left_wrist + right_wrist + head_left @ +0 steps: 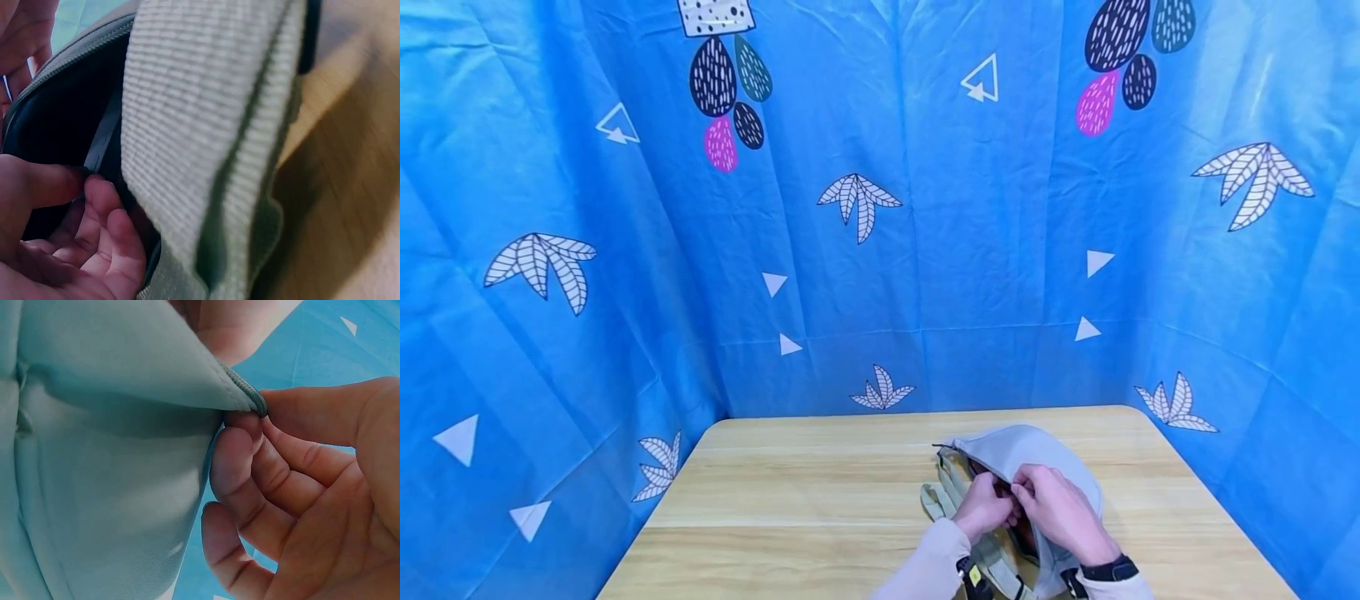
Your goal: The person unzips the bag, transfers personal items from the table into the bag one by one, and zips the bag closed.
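A light grey waist bag (1026, 442) lies on the table with its zipped mouth gaping. My left hand (982, 505) reaches into that mouth. In the left wrist view its thumb and forefinger pinch a thin dark strip (102, 140) against the black inside; what the strip belongs to is hidden. My right hand (1060, 504) holds the mouth's edge. Seen from the right wrist, thumb and fingers pinch the zipper edge (245, 387), pulling the cloth outward. A pale green webbing strap (187, 112) hangs in front of the left hand.
The wooden table (790, 500) stretches to the left of the bag. Patterned blue cloth (850, 283) closes off the back and both sides. More strap (934, 498) lies looped by the bag's left side.
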A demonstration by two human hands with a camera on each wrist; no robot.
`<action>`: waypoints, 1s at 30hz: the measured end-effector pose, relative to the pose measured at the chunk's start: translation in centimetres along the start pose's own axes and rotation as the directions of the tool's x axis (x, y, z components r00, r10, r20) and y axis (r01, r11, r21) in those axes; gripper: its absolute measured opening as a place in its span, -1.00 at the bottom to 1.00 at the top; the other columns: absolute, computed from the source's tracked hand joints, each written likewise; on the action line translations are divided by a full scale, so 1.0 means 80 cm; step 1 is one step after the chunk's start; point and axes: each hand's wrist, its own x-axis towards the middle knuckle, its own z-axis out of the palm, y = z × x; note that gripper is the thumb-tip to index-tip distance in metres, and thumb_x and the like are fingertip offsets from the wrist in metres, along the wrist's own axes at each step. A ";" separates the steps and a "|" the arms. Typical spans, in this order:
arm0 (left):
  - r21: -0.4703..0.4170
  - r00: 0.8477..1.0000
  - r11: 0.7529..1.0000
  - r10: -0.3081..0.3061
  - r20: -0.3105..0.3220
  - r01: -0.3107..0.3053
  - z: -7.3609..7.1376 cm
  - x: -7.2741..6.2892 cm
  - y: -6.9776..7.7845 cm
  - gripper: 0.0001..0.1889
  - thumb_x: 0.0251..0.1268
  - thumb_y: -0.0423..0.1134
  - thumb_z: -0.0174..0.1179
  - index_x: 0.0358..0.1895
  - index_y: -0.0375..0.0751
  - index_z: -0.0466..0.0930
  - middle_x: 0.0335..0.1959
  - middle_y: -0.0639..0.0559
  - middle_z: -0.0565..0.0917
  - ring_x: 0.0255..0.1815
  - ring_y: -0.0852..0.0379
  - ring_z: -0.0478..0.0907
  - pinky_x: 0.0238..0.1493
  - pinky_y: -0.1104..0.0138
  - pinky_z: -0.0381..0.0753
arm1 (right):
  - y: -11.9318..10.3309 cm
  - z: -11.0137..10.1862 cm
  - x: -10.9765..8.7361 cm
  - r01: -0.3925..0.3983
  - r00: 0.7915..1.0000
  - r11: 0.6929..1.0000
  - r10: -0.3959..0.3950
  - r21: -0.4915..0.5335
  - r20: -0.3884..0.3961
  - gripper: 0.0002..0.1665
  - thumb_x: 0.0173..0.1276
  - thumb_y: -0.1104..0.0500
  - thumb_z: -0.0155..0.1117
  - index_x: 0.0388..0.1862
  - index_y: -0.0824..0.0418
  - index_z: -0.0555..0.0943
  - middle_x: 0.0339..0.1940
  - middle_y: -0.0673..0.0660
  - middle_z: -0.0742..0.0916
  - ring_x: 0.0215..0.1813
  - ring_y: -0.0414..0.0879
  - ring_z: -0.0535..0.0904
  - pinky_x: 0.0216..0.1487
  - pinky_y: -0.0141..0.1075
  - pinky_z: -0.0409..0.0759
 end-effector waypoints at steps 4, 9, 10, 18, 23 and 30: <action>-0.045 1.000 0.999 0.006 0.014 -0.005 -0.005 0.001 -0.004 -0.91 0.21 -0.51 0.20 -0.37 -0.28 0.64 -0.68 0.12 0.57 -0.69 0.26 0.47 -0.60 0.48 0.52 | 0.001 0.000 0.000 -0.008 1.000 1.000 0.008 0.006 0.007 -0.83 0.41 0.29 0.31 -0.40 0.09 0.65 -0.51 -0.07 0.67 -0.49 -0.25 0.44 -0.46 -0.36 0.40; -0.072 1.000 0.997 0.009 0.019 -0.007 -0.022 0.001 -0.004 -0.94 0.22 -0.52 0.22 -0.34 -0.33 0.62 -0.66 0.13 0.56 -0.69 0.28 0.46 -0.58 0.49 0.51 | 0.001 -0.001 0.000 -0.018 1.000 1.000 0.018 0.008 0.013 -0.84 0.42 0.29 0.31 -0.39 0.10 0.65 -0.51 -0.06 0.66 -0.48 -0.23 0.44 -0.47 -0.35 0.38; -0.070 1.000 0.998 0.010 0.021 -0.009 -0.026 0.001 -0.004 -0.96 0.24 -0.50 0.25 -0.34 -0.32 0.62 -0.65 0.13 0.57 -0.69 0.28 0.46 -0.58 0.49 0.51 | 0.001 -0.001 0.000 -0.019 1.000 1.000 0.019 0.008 0.012 -0.84 0.42 0.29 0.31 -0.39 0.10 0.65 -0.52 -0.06 0.65 -0.48 -0.23 0.44 -0.47 -0.35 0.37; -0.130 1.000 0.991 -0.011 -0.002 0.011 -0.076 0.016 -0.023 -0.91 0.29 -0.39 0.34 -0.23 -0.32 0.64 -0.49 -0.06 0.70 -0.61 0.27 0.52 -0.53 0.48 0.56 | 0.003 0.007 0.001 -0.039 0.999 0.999 0.039 -0.003 0.007 -0.84 0.38 0.27 0.35 -0.41 0.08 0.65 -0.55 -0.11 0.59 -0.48 -0.23 0.43 -0.47 -0.34 0.37; -0.210 0.998 0.977 -0.045 -0.035 0.037 -0.116 0.027 -0.028 -0.83 0.34 -0.41 0.26 -0.09 -0.45 0.63 -0.44 -0.06 0.70 -0.60 0.29 0.50 -0.54 0.51 0.50 | 0.005 0.012 -0.001 -0.048 0.999 0.999 0.047 0.006 0.024 -0.82 0.38 0.28 0.34 -0.44 0.08 0.64 -0.56 -0.10 0.57 -0.50 -0.21 0.41 -0.47 -0.34 0.35; -0.271 0.993 0.962 -0.047 -0.109 0.016 -0.159 0.042 -0.029 -0.76 0.38 -0.38 0.23 -0.01 -0.50 0.60 -0.53 0.06 0.62 -0.63 0.30 0.46 -0.54 0.50 0.48 | 0.014 0.020 0.002 -0.037 0.998 0.999 0.036 0.009 0.045 -0.83 0.33 0.27 0.38 -0.46 0.10 0.64 -0.57 -0.09 0.59 -0.49 -0.22 0.44 -0.48 -0.34 0.39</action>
